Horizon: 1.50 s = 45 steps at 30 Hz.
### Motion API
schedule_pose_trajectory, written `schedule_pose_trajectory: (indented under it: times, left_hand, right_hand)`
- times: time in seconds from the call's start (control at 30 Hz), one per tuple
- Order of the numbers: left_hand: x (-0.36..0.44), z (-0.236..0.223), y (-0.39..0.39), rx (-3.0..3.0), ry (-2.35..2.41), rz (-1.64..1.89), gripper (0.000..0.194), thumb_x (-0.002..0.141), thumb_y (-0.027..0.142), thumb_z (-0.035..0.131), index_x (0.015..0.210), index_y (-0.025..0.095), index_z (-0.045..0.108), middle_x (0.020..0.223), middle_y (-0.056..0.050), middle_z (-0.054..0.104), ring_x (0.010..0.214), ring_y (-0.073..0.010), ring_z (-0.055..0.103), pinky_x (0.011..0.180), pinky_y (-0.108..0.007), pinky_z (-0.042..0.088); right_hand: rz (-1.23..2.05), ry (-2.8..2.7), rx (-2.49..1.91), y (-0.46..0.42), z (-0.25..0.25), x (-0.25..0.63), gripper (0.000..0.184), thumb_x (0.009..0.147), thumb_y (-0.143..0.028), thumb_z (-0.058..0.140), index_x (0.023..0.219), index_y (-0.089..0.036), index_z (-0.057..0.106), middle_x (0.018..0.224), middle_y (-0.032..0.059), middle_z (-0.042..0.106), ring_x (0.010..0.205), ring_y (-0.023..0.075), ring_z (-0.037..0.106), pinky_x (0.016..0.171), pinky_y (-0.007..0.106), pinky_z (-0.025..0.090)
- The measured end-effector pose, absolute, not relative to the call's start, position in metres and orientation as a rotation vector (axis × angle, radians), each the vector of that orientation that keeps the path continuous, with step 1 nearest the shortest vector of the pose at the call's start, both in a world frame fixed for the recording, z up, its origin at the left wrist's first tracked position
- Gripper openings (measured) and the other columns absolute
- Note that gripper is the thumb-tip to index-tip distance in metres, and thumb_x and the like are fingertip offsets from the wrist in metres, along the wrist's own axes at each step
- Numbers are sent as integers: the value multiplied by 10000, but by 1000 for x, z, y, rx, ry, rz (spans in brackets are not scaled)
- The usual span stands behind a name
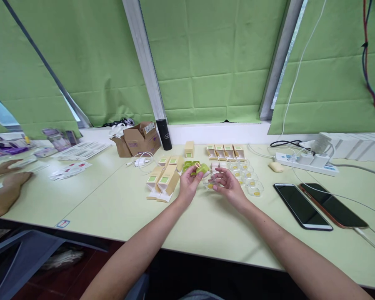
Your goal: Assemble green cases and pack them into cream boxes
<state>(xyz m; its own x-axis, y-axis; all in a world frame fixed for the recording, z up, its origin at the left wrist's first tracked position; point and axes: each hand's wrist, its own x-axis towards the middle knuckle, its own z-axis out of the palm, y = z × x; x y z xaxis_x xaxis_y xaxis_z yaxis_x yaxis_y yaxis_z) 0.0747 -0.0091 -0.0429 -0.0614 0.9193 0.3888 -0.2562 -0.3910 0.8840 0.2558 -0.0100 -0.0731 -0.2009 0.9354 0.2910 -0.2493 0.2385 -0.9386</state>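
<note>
My left hand (pixel 189 182) pinches a small green object (pixel 201 168) with a pale loop on it; its exact kind is unclear. Close beside it, my right hand (pixel 230 186) has its fingers curled around a clear plastic cup (pixel 209 183) with a yellow spot at its base. More green pieces (pixel 189 165) lie just behind my left hand. To the right of my right hand stand rows of similar clear plastic cups (pixel 255 189). Several beige cartons (pixel 168 179) with green labels lie left of my left hand, their flaps open toward me.
Behind my hands are a row of open cartons (pixel 225 152) and a single carton (pixel 189 148). A black tumbler (pixel 164 134) and a cardboard box (pixel 141 141) stand at the back. Two phones (pixel 302 206) and a power strip (pixel 306 163) lie right. A co-worker's hands (pixel 14 183) are far left.
</note>
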Motion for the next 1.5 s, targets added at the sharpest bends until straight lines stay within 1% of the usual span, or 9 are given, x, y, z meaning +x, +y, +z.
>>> schedule_pose_trajectory:
  times: [0.13, 0.27, 0.47, 0.67, 0.87, 1.13, 1.33, 1.5]
  left_hand:
    - [75, -44, -10, 1312, 815, 1588, 485, 754, 486, 910, 1090, 161, 781, 1113, -100, 748, 1050, -241, 679, 904, -307, 522]
    - [75, -46, -9, 1356, 835, 1565, 451, 766, 462, 903, 1092, 173, 786, 1138, -102, 759, 1071, -251, 692, 905, -309, 524]
    - [75, -49, -9, 1424, 877, 1545, 417, 773, 424, 900, 1099, 189, 789, 1151, -108, 775, 1070, -259, 702, 894, -314, 513]
    - [74, -53, -7, 1410, 898, 1547, 425, 770, 412, 904, 1106, 184, 778, 1163, -114, 771, 1087, -268, 700, 917, -332, 522]
    - [73, -54, -7, 1419, 896, 1527, 458, 769, 450, 904, 1108, 172, 773, 1157, -127, 769, 1094, -277, 700, 911, -334, 529]
    - [71, -59, -5, 1528, 930, 1456, 572, 827, 560, 831, 1215, 154, 725, 1266, -149, 747, 1172, -301, 692, 943, -356, 539]
    - [70, -61, -4, 1561, 931, 1444, 596, 837, 573, 817, 1247, 152, 719, 1294, -161, 741, 1180, -314, 701, 957, -387, 565]
    - [68, -60, -4, 1606, 944, 1433, 593, 846, 573, 808, 1248, 144, 729, 1277, -166, 747, 1155, -307, 707, 929, -374, 569]
  right_hand:
    - [1332, -1287, -712, -10, -73, 256, 691, 700, -411, 929, 1263, -297, 544, 1106, 42, 674, 1054, 257, 730, 938, 471, 607]
    - [1327, -1295, -701, -10, -72, 257, 687, 705, -421, 932, 1262, -294, 552, 1101, 44, 681, 1035, 258, 735, 934, 475, 605]
    - [1310, -1292, -698, -10, -72, 256, 668, 707, -412, 927, 1254, -295, 561, 1092, 39, 672, 992, 234, 723, 913, 458, 609]
    - [1293, -1291, -706, -10, -71, 257, 658, 701, -415, 931, 1242, -293, 576, 1092, 33, 666, 987, 223, 708, 917, 449, 612]
    - [1286, -1275, -705, -9, -72, 257, 651, 693, -415, 938, 1225, -295, 584, 1097, 32, 669, 983, 217, 702, 901, 427, 616]
    - [1275, -1277, -695, -8, -75, 257, 656, 697, -416, 942, 1239, -296, 592, 1104, 35, 672, 973, 207, 703, 878, 401, 622]
    - [1262, -1293, -689, -8, -75, 256, 640, 706, -412, 937, 1238, -291, 603, 1097, 36, 662, 974, 203, 701, 880, 390, 614]
    - [1242, -1305, -685, -8, -77, 254, 619, 721, -427, 923, 1232, -288, 603, 1133, 50, 659, 975, 202, 694, 863, 383, 614]
